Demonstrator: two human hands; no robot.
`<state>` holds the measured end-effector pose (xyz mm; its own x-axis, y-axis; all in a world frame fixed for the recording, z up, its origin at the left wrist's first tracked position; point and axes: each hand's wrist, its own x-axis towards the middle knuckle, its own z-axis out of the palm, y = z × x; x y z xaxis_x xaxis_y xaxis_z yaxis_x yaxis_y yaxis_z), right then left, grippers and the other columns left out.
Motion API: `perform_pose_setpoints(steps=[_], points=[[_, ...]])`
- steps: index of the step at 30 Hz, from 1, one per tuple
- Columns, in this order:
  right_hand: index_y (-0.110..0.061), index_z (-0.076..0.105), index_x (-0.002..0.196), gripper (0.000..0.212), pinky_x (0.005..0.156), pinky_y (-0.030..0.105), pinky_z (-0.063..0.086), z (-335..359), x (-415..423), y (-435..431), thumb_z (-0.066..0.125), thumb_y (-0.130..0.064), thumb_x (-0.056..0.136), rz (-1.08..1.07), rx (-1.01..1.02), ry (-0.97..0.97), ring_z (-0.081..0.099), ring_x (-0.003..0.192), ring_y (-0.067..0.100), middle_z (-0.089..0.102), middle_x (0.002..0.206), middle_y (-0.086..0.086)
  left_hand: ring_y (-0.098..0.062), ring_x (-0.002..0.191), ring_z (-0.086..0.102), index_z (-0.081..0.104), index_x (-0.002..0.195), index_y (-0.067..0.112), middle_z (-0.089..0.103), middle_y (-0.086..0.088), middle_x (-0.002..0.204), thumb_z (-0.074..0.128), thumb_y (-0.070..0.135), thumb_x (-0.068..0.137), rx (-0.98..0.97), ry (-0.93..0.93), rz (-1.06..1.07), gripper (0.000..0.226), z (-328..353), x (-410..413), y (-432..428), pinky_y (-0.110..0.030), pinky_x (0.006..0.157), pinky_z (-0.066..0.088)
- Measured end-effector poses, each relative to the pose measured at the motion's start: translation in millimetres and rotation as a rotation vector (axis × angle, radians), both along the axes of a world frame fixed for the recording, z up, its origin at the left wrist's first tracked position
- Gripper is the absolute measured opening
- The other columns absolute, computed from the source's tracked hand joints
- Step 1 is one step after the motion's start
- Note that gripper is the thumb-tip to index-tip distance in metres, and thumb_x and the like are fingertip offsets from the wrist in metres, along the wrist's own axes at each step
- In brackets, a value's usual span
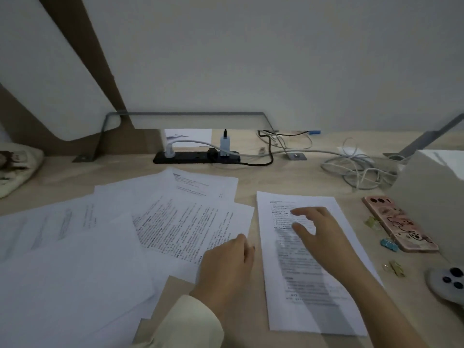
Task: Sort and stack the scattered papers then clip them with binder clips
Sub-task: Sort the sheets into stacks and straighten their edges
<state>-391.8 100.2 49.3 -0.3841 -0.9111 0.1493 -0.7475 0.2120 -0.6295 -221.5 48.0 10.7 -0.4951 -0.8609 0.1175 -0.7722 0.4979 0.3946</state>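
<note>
Head view: loose white printed sheets point(175, 222) lie fanned and overlapping across the left half of the pale wooden tabletop point(288, 177). The left hand point(226, 262) rests at their right edge, back up, with its fingers curled down toward the nearest sheet's edge. Motion blur hides whether they pinch it.

Just beside that edge, across a narrow strip of bare wood, lies the squared stack of white printed pages point(283, 310), its long axis running away from the person. The right hand point(316, 229) is spread over the stack's upper half, fingers point(301, 211) straight and apart, holding nothing.

So the next loose sheet lies left of the stack and nearest the left hand. It probably has to travel right, turned to match the stack's long axis.

Small coloured metal binder clips point(389, 244) sit untouched further right, nearer the right hand.
</note>
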Motion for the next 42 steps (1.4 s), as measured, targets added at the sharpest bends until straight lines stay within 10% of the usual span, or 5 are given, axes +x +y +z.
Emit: perform_pose_setpoints(steps=[16, 24, 27, 35, 42], points=[[-0.005, 0.047, 0.133, 0.046, 0.105, 0.034, 0.040, -14.5, 215.2, -102.2, 0.057, -0.009, 0.088, 0.441, 0.455, -0.845, 0.050, 0.120, 0.026, 0.052, 0.132, 0.011, 0.000, 0.135, -0.025, -0.014, 0.142, 0.036, -0.022, 0.015, 0.148, 0.008, 0.096, 0.045, 0.171, -0.097, 0.447, 0.116, -31.7, 264.6, 16.0, -0.032, 0.115, -0.016], [0.003, 0.063, 0.097, 0.014, 0.069, 0.029, 0.054, -20.7, 238.6, -102.8, 0.056, -0.001, 0.086, 0.410, 0.509, -0.904, 0.064, 0.081, 0.030, 0.065, 0.096, 0.020, -0.012, 0.138, 0.017, 0.040, 0.138, 0.021, 0.039, -0.003, 0.147, 0.016, 0.080, 0.078, 0.056, -0.169, 0.364, 0.088, -62.9, 272.5, 19.7, -0.033, 0.108, 0.004], [-0.011, 0.066, 0.100, 0.024, 0.073, 0.030, 0.053, -20.5, 252.9, -91.7, 0.050, 0.001, 0.086, 0.463, 0.356, -0.649, 0.066, 0.086, 0.027, 0.069, 0.097, 0.011, 0.006, 0.139, -0.008, 0.013, 0.145, 0.030, 0.000, 0.017, 0.152, 0.002, 0.089, 0.063, -0.003, 0.132, 0.404, 0.101, -50.4, 267.2, 24.0, -0.021, 0.113, -0.013], [-0.050, 0.060, 0.097, 0.043, 0.070, 0.000, 0.043, 48.8, 259.1, -69.6, 0.045, -0.010, 0.096, 0.615, -0.481, -0.433, 0.056, 0.090, -0.016, 0.063, 0.095, -0.030, -0.014, 0.127, 0.042, 0.034, 0.139, 0.020, 0.045, 0.005, 0.137, 0.036, 0.054, 0.082, 0.417, 1.393, 0.508, 0.067, 37.2, 296.3, -18.9, -0.033, 0.106, 0.032], [-0.057, 0.059, 0.107, 0.055, 0.101, 0.006, 0.026, -1.3, 236.7, -73.4, 0.054, -0.006, 0.087, 0.854, -0.310, -0.017, 0.034, 0.124, -0.013, 0.040, 0.129, -0.043, -0.022, 0.115, 0.059, 0.058, 0.124, 0.026, 0.064, 0.000, 0.124, 0.063, 0.080, 0.042, 0.569, 1.768, 0.261, 0.099, 49.3, 318.1, 0.2, -0.043, 0.095, 0.049]])
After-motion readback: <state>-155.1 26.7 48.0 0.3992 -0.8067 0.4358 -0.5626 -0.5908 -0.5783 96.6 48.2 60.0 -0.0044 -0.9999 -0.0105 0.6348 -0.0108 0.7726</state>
